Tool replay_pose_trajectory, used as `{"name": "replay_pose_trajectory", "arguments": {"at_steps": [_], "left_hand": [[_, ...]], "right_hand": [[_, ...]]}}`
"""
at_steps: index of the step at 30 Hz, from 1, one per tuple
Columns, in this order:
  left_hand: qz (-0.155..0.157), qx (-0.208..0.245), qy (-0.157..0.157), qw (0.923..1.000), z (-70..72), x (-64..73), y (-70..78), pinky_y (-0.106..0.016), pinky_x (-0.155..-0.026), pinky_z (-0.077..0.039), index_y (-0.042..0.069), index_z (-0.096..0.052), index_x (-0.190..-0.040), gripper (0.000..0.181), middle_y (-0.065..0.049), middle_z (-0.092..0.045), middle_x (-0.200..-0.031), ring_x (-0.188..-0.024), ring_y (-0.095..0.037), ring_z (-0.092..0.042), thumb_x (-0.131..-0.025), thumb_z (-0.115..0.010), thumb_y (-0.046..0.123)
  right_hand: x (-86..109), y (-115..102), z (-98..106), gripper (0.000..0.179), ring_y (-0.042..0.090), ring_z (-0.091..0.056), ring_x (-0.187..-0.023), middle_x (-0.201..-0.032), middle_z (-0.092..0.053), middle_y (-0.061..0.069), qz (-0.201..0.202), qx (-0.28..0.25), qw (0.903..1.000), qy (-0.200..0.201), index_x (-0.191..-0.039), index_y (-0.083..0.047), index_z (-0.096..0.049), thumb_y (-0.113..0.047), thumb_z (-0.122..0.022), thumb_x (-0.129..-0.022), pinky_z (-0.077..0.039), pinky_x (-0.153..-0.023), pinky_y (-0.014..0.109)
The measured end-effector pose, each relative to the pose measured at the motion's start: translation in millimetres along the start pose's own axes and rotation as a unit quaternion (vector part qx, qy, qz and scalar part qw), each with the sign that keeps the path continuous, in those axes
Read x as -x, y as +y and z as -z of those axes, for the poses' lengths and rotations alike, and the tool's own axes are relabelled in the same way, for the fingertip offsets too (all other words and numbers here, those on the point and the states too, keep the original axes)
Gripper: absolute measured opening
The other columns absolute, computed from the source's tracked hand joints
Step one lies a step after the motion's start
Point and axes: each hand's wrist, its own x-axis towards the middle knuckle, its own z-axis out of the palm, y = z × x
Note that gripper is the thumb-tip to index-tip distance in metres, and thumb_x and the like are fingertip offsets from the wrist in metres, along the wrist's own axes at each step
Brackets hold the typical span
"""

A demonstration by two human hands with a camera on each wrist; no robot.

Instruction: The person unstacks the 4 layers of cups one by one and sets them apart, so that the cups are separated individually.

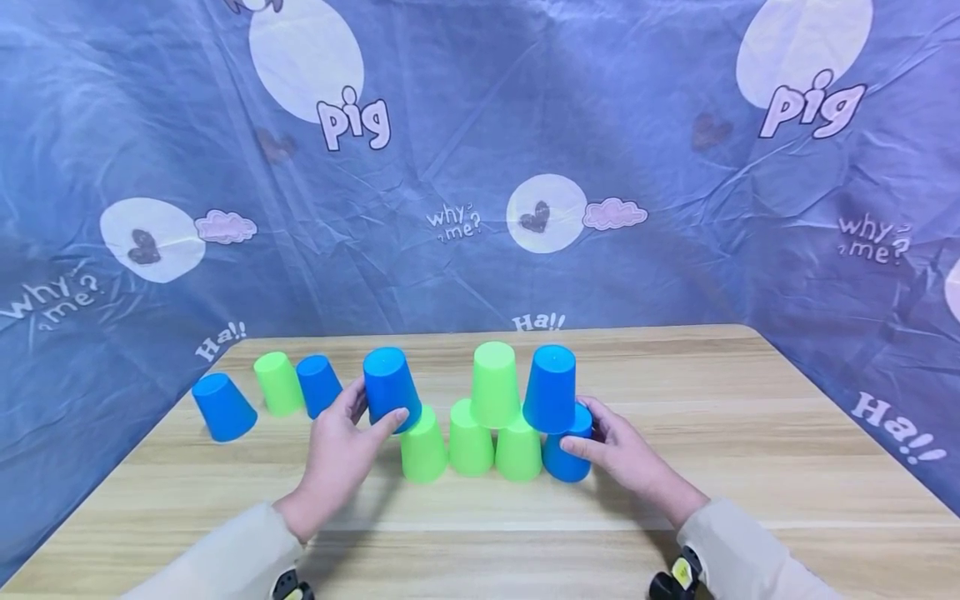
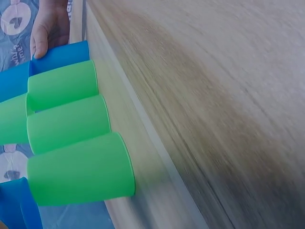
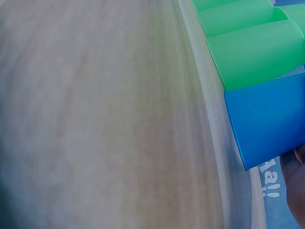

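My left hand (image 1: 341, 454) grips an upside-down blue cup (image 1: 392, 390), thumb in front and fingers behind. That cup is slightly tilted at the top of the leftmost green cup (image 1: 423, 450); whether it rests there I cannot tell. Two more green cups, a middle one (image 1: 471, 442) and its right neighbour (image 1: 519, 450), continue the bottom row. A blue cup (image 1: 567, 454) ends the row, held at its right side by my right hand (image 1: 622, 446). On the second level stand an upside-down green cup (image 1: 495, 383) and a blue cup (image 1: 551, 387).
At the table's left, separate from the stack, stand a blue cup (image 1: 225, 408), a green cup (image 1: 278, 385) and another blue cup (image 1: 318, 385), all upside down. The wooden table (image 1: 480, 533) ends before a printed blue cloth (image 1: 465, 275).
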Motion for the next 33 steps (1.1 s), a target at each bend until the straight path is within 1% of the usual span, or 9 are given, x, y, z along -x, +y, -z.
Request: {"name": "replay_pose_trajectory", "arguments": {"at_steps": [4,9,20,27,31,33], "left_hand": [[0.003,-0.005,0.008,0.9999,4.6,0.1,-2.9,-0.037,-0.100,-0.042,-0.001,-0.045,-0.132,0.063,-0.023,-0.051,-0.131,-0.122,-0.033,-0.049,-0.079,-0.074,0.017],[0.014,-0.007,0.006,0.9999,9.2,0.7,-6.5,-0.039,-0.101,-0.041,-0.001,-0.044,-0.132,0.062,-0.024,-0.050,-0.132,-0.123,-0.034,-0.047,-0.080,-0.073,0.017],[0.039,-0.004,0.012,0.9992,22.8,1.7,-17.3,-0.040,-0.104,-0.039,-0.003,-0.039,-0.136,0.067,-0.027,-0.043,-0.136,-0.126,-0.035,-0.043,-0.083,-0.071,0.021],[0.077,-0.004,0.007,0.9970,34.5,3.7,-25.4,-0.041,-0.105,-0.037,-0.005,-0.026,-0.143,0.080,-0.028,-0.034,-0.142,-0.130,-0.036,-0.037,-0.084,-0.069,0.029],[0.096,-0.006,0.016,0.9953,40.9,3.9,-31.1,-0.042,-0.106,-0.035,-0.005,-0.023,-0.143,0.083,-0.028,-0.031,-0.143,-0.132,-0.037,-0.034,-0.084,-0.068,0.030],[0.099,-0.006,0.023,0.9948,43.9,4.6,-34.6,-0.042,-0.107,-0.035,-0.004,-0.024,-0.143,0.083,-0.028,-0.032,-0.143,-0.132,-0.037,-0.034,-0.084,-0.068,0.032]], "right_hand": [[-0.2,0.4,-0.1,0.060,0.040,-0.038,-0.128,-0.136,-0.045,0.019,0.002,0.000,1.0000,0.000,-0.139,-0.008,-0.034,-0.029,-0.061,-0.089,-0.032,-0.104,0.058],[-0.6,0.8,0.0,0.060,0.040,-0.039,-0.127,-0.135,-0.046,0.019,0.008,0.005,1.0000,0.002,-0.139,-0.007,-0.034,-0.028,-0.061,-0.089,-0.033,-0.103,0.058],[-1.1,1.0,-1.0,0.059,0.040,-0.041,-0.126,-0.133,-0.048,0.019,0.014,0.006,0.9999,0.002,-0.138,-0.006,-0.035,-0.026,-0.061,-0.089,-0.035,-0.103,0.057],[-0.9,0.8,-0.7,0.059,0.040,-0.040,-0.127,-0.134,-0.047,0.019,0.007,0.006,1.0000,0.003,-0.139,-0.007,-0.035,-0.028,-0.061,-0.089,-0.034,-0.103,0.057],[-0.8,1.1,-0.4,0.060,0.040,-0.039,-0.127,-0.135,-0.047,0.018,0.006,0.005,1.0000,0.002,-0.139,-0.007,-0.034,-0.028,-0.061,-0.089,-0.034,-0.103,0.057],[-0.8,1.3,-0.3,0.060,0.039,-0.040,-0.127,-0.134,-0.047,0.018,0.007,0.005,1.0000,0.002,-0.139,-0.007,-0.034,-0.028,-0.061,-0.089,-0.034,-0.103,0.057]]}}
